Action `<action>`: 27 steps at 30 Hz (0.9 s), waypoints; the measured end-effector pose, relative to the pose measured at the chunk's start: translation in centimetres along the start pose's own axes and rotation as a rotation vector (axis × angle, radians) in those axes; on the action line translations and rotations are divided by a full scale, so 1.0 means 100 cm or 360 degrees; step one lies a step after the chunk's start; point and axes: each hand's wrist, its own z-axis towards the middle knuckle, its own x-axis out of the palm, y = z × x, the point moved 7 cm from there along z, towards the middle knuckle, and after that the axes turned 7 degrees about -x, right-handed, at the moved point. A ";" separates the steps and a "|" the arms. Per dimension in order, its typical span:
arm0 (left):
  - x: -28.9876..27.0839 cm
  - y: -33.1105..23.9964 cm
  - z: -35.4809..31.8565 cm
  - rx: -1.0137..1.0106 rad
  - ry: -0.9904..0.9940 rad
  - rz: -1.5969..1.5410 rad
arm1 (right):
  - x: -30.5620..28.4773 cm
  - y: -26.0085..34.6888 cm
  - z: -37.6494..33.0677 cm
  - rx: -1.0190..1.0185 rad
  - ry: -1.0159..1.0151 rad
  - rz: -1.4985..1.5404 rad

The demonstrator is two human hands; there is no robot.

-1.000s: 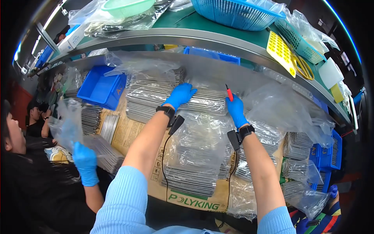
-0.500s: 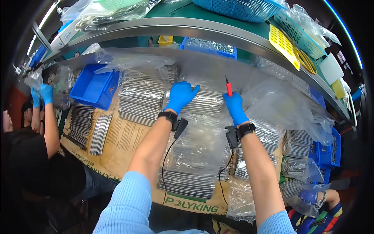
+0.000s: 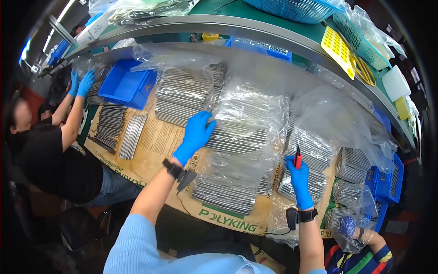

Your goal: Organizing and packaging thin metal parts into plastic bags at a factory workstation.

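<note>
My left hand [image 3: 195,137], in a blue glove, lies at the left end of a plastic-wrapped stack of thin metal rods [image 3: 239,137]. Its thumb stands apart from the fingers, and it holds nothing that I can see. In my gloved right hand [image 3: 299,180] is a red tool [image 3: 298,160] with a slim black pointed tip aimed upward; its exact kind is unclear. That hand is over another wrapped rod stack [image 3: 311,148] on the right. Nearer to me lies a further rod stack [image 3: 223,196], partly under clear plastic film [image 3: 237,166].
Brown printed paper [image 3: 153,141] covers the table. A blue bin [image 3: 127,84] stands at the back left, beside loose rods [image 3: 132,137]. A metal-edged shelf [image 3: 219,22] spans the far side. Co-workers' gloved hands [image 3: 85,83] are at left, another [image 3: 347,226] at lower right.
Both my hands have drawn back toward me, the left one leftward and the right one rightward with the red tool. The middle stack shows more openly. The left co-worker's hands have shifted.
</note>
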 end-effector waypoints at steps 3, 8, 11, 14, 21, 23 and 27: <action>0.039 0.006 0.030 -0.0236 0.0310 -0.0118 | 0.016 0.014 0.023 0.0067 0.0062 0.0139; 0.080 -0.006 0.028 0.0008 0.0626 0.0388 | 0.064 0.059 0.053 -0.0245 0.0364 -0.0590; 0.083 -0.012 0.022 0.0097 0.0523 0.0375 | 0.100 0.085 0.056 -0.1213 0.0526 -0.0850; 0.077 -0.012 0.026 0.0155 0.0444 0.0305 | 0.130 0.087 0.064 -0.1283 0.0762 -0.1024; 0.067 -0.011 0.019 -0.0025 0.0399 0.0468 | 0.161 0.080 0.070 -0.1193 0.0999 -0.1182; 0.061 -0.019 0.002 -0.0005 0.0362 0.0413 | 0.152 0.077 0.069 -0.1229 0.0780 -0.1146; 0.038 -0.022 -0.030 0.0141 0.0235 0.0219 | 0.159 0.100 0.056 -0.1258 0.0737 -0.0997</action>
